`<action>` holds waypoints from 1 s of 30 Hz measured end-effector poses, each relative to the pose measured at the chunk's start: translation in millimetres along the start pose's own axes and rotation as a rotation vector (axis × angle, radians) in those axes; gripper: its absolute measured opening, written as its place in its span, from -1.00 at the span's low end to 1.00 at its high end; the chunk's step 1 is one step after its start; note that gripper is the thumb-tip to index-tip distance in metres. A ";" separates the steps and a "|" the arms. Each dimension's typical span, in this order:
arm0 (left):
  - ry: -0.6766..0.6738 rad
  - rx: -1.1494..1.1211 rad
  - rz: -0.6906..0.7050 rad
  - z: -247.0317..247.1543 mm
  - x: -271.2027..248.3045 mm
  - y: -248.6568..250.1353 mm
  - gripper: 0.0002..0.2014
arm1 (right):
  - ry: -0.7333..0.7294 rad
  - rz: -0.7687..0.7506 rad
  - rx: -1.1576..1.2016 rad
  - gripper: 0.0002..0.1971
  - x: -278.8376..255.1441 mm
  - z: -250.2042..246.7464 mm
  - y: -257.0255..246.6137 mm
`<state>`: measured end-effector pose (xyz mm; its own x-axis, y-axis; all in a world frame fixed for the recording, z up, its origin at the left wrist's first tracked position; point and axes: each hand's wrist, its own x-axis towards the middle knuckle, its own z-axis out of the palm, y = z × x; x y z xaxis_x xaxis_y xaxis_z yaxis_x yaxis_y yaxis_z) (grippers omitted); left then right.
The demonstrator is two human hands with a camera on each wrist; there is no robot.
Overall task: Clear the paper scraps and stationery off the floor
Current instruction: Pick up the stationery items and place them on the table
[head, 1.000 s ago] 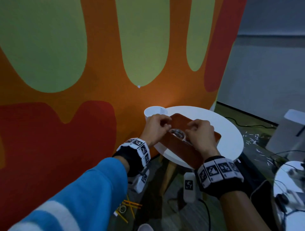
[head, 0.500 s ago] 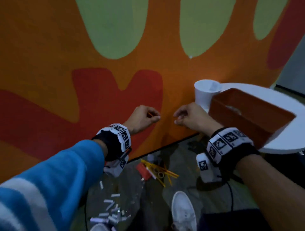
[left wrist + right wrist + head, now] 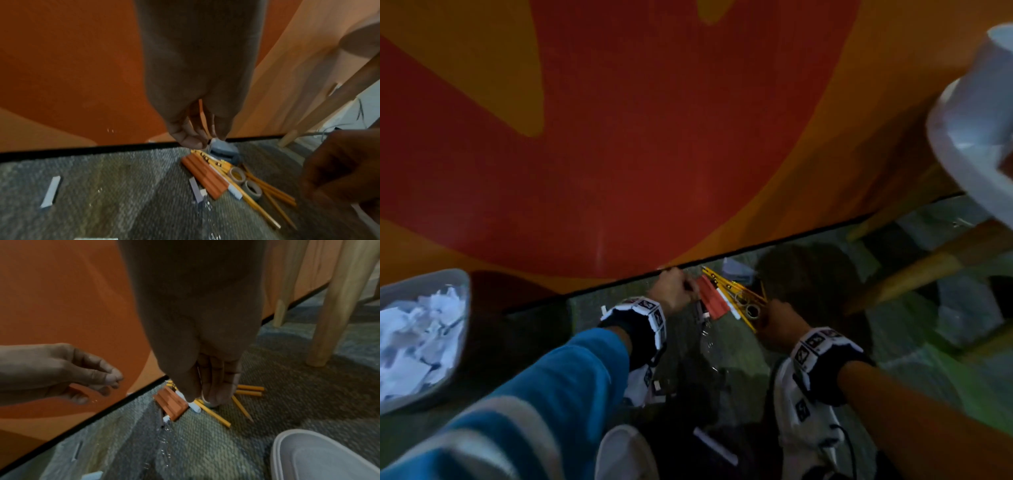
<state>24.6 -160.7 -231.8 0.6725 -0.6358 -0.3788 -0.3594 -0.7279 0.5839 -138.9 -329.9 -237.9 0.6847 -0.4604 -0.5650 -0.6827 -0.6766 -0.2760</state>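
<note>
Stationery lies heaped on the carpeted floor (image 3: 115, 178) by the wall: yellow pencils (image 3: 265, 191), a red block (image 3: 205, 175), tape rolls (image 3: 244, 181). The left hand (image 3: 674, 291) is held above it with loosely curled fingers, grasping nothing. The right hand (image 3: 207, 386) is lowered onto the pile; its grasp cannot be told.

Orange and red wall (image 3: 619, 137), grey carpet (image 3: 102, 186), wooden table legs (image 3: 337, 308), dim light

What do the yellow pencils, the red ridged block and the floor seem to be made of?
Yellow pencils: probably painted wood, one showing a sharpened tip. Red ridged block: matte, grooved, maybe plastic or rubber; unclear. Floor: woven carpet, grey looped texture.
</note>
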 end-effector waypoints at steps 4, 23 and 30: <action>-0.033 -0.031 -0.044 45.6 38.0 -28.9 -0.83 | 0.023 0.049 0.033 -0.71 40.7 23.3 9.6; 0.029 0.151 -0.303 104.3 102.2 -51.8 -0.05 | 0.099 -0.114 0.136 -0.92 99.6 66.5 0.2; 0.021 0.011 -0.415 106.7 118.7 -60.5 -0.10 | 0.151 -0.150 0.038 -0.83 106.5 76.5 -3.4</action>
<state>57.2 -219.5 -388.7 0.7747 -0.2828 -0.5656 -0.0622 -0.9242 0.3769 -83.2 -332.7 -356.6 0.8081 -0.4388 -0.3930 -0.5771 -0.7233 -0.3793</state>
